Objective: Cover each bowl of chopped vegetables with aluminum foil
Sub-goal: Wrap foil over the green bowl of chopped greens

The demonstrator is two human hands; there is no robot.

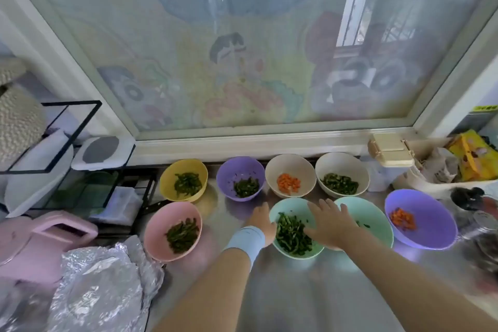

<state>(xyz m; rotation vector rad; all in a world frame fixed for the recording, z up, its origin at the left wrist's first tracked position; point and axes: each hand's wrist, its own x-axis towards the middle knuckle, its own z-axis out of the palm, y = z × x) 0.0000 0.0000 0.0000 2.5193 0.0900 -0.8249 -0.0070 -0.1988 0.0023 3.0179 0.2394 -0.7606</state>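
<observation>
2 open-fingered hands, left hand (pixel 260 219) and right hand (pixel 330 224), flank mint-green plastic bowl (pixel 296 252), likely light; crumpled silver foil sheet (pixel 99 286) looks flimsy, tear-prone, lift by edge

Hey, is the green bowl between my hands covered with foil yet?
Uncovered. The green bowl shows its chopped greens plainly; the foil lies crumpled far to its left.
</observation>
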